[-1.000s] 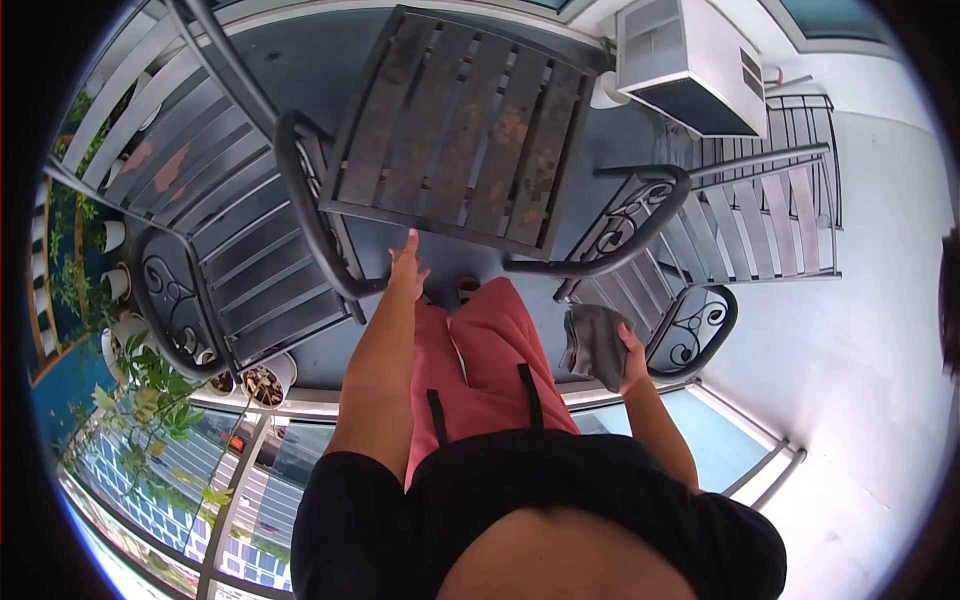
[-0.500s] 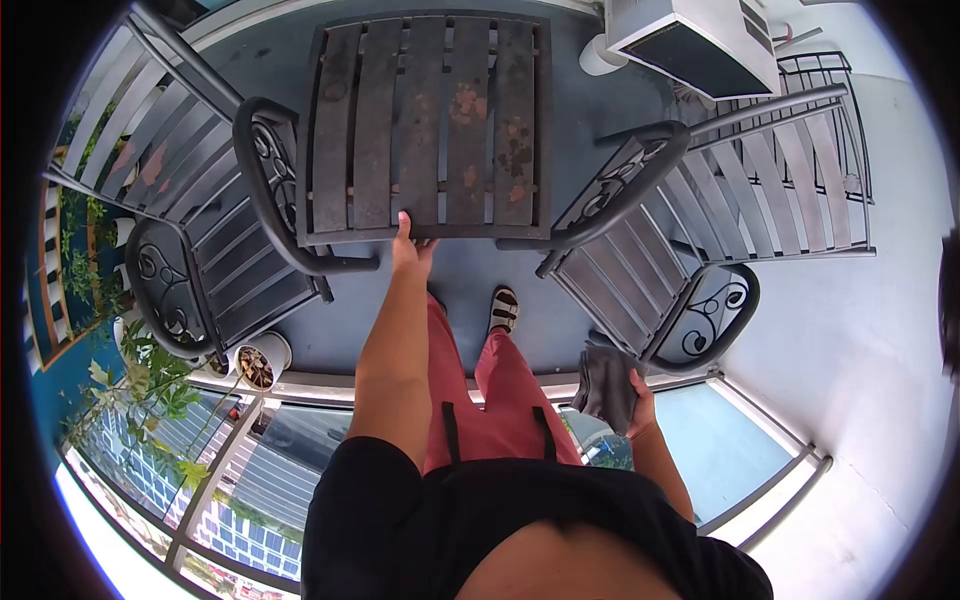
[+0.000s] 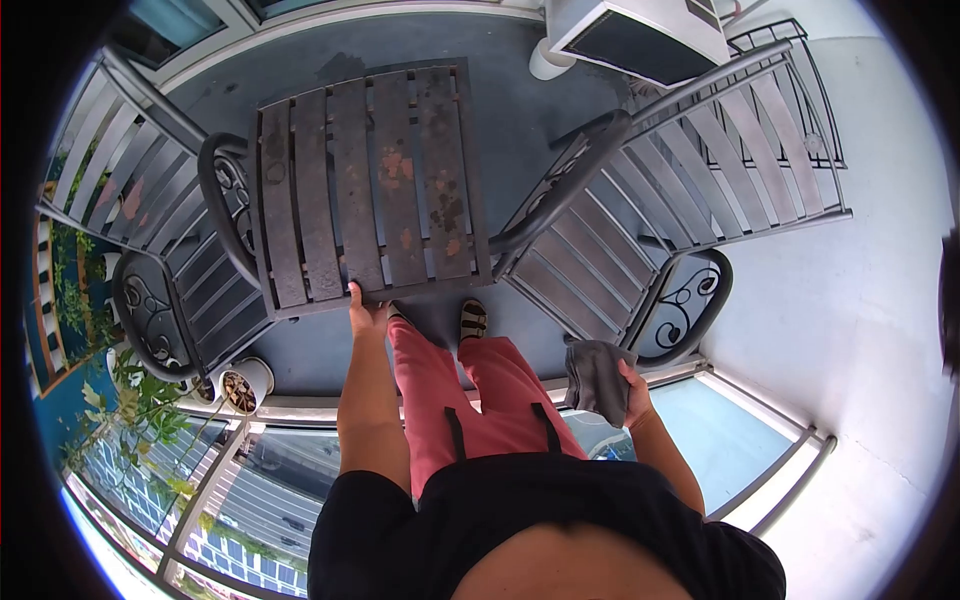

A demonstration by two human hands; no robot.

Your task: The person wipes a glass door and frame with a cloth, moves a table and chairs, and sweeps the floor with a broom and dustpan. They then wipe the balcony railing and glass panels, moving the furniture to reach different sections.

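Note:
My left hand (image 3: pixel 368 312) grips the near edge of a dark slatted table (image 3: pixel 350 180), its thumb on top and its fingers below the rim. Patches of worn, reddish paint mark the table's slats. On the right, my right hand (image 3: pixel 635 395) is closed around a folded dark grey cloth (image 3: pixel 597 382), held out beside my leg, away from the table. The table stands slightly turned between two metal benches.
A slatted bench (image 3: pixel 215 310) is at the left and another (image 3: pixel 590 255) at the right, both close to the table. Potted plants (image 3: pixel 245 385) line the left. A white boxy unit (image 3: pixel 640 40) stands at the back right. Behind me runs a glass railing (image 3: pixel 740 440).
In the view, the table has shifted left and down and turned slightly, my left hand still on its edge. One foot has moved closer to it. The cloth remains in my right hand.

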